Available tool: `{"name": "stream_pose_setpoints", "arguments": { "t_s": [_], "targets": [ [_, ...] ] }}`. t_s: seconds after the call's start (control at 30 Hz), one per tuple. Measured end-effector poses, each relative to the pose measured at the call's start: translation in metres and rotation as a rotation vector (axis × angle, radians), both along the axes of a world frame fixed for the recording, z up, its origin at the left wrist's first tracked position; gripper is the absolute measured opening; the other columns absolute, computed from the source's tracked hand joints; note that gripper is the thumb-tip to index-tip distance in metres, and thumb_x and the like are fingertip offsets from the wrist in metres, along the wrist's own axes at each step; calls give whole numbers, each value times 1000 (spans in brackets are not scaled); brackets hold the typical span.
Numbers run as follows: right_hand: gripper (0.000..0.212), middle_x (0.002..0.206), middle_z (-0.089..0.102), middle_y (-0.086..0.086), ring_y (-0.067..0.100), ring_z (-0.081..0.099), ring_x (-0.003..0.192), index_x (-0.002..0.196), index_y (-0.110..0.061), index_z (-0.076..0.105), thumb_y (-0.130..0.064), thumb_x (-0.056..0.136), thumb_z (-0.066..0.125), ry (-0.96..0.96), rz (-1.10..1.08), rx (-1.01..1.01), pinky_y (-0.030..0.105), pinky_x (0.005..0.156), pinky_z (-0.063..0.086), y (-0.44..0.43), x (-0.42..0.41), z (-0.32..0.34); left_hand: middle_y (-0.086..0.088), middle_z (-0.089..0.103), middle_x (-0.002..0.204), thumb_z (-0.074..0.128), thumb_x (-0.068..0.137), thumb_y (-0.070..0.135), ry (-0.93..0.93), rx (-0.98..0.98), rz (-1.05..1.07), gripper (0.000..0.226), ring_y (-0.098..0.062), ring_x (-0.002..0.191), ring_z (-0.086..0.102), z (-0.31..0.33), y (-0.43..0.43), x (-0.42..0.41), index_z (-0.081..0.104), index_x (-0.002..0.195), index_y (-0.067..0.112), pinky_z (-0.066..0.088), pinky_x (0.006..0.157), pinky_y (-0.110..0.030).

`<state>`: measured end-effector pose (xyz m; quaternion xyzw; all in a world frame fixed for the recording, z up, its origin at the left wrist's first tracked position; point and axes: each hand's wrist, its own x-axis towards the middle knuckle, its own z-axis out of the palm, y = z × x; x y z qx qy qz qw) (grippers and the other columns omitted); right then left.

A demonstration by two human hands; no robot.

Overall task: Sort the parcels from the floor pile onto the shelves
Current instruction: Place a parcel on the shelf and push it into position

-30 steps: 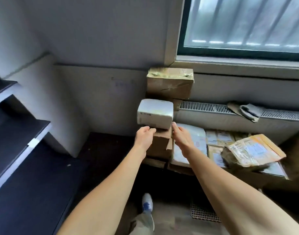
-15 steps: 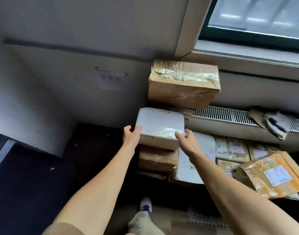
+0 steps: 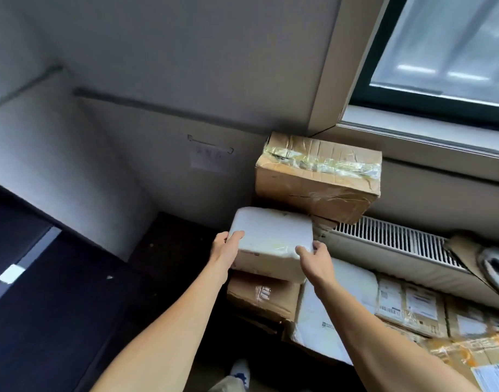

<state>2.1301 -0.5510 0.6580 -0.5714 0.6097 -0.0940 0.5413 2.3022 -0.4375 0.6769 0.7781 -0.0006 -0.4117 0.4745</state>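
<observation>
A white wrapped parcel (image 3: 271,239) sits on top of a brown carton (image 3: 259,298) in the pile by the wall. My left hand (image 3: 224,250) grips its left edge, thumb on top. My right hand (image 3: 316,260) grips its front right corner. Just behind and above stands a large taped cardboard box (image 3: 316,179). Flat white and labelled parcels (image 3: 336,306) lie to the right on the floor. The dark shelf (image 3: 25,278) is at the left.
A white radiator (image 3: 392,244) runs under the window sill, with a grey cloth (image 3: 494,264) on its right end. An orange-taped parcel (image 3: 469,360) lies at the lower right. My shoe (image 3: 240,372) is on the floor below.
Both hands have gone from reaching toward the white parcel to gripping its sides. The camera has moved closer and tilted toward the pile.
</observation>
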Motion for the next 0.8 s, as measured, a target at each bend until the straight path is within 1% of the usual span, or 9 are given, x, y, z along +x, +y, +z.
{"name": "stream_pose_setpoints", "arguments": {
  "t_s": [0.07,0.17,0.27,0.33,0.43,0.63,0.7,0.77,0.8],
  "targets": [
    [72,162,40,13,33,39,147,157,-10,35,-37,96,61,-18,28,-21,48,119,36,-5,-7,5,2,52,123,62,99,40,-18,-9,49,50,-19,112,48,15,2,-13,52,142,17,35,90,-30],
    [72,158,43,13,36,35,145,158,-15,37,-40,94,60,-49,35,-57,51,118,36,-11,-20,22,1,63,117,64,96,39,-95,-39,144,39,-22,110,59,39,-5,-33,61,129,18,49,90,-35],
    [72,159,39,11,36,31,146,160,-17,34,-39,95,58,-133,9,-76,51,119,33,-17,-33,36,8,62,99,65,94,31,-227,-75,223,21,-19,101,60,64,-16,-52,61,113,26,49,84,-33],
    [77,161,36,10,34,37,143,160,-18,32,-42,92,59,-217,2,-73,51,118,36,-18,-36,47,6,62,97,65,89,30,-299,-104,276,18,-18,93,59,83,-18,-64,61,107,27,48,79,-32],
    [74,158,32,6,31,46,136,160,-18,31,-37,95,59,-315,18,-75,48,112,43,-15,-30,67,-12,62,119,61,76,40,-369,-105,324,46,-30,102,58,103,-13,-73,62,118,20,51,93,-42],
    [73,156,31,2,29,40,140,159,-23,32,-41,93,59,-443,139,-145,58,115,40,7,-1,123,3,56,133,63,93,27,-468,-177,477,53,-18,112,51,148,24,-64,52,144,21,44,106,-38],
    [74,156,34,2,29,40,141,157,-24,35,-44,90,59,-487,174,-183,59,115,40,17,12,148,2,62,121,63,92,26,-483,-223,544,48,-19,102,55,166,40,-57,56,139,17,47,93,-34],
    [78,155,38,1,27,42,140,155,-26,38,-49,83,57,-539,209,-226,59,114,41,28,26,177,1,64,102,64,87,28,-515,-291,592,41,-20,87,57,188,58,-49,63,125,13,48,76,-32],
    [80,156,40,1,26,43,140,155,-27,39,-50,80,57,-570,225,-250,59,115,40,34,33,194,0,65,97,64,83,30,-535,-336,616,39,-22,85,59,201,67,-45,65,118,13,49,73,-32]
  ]
}}
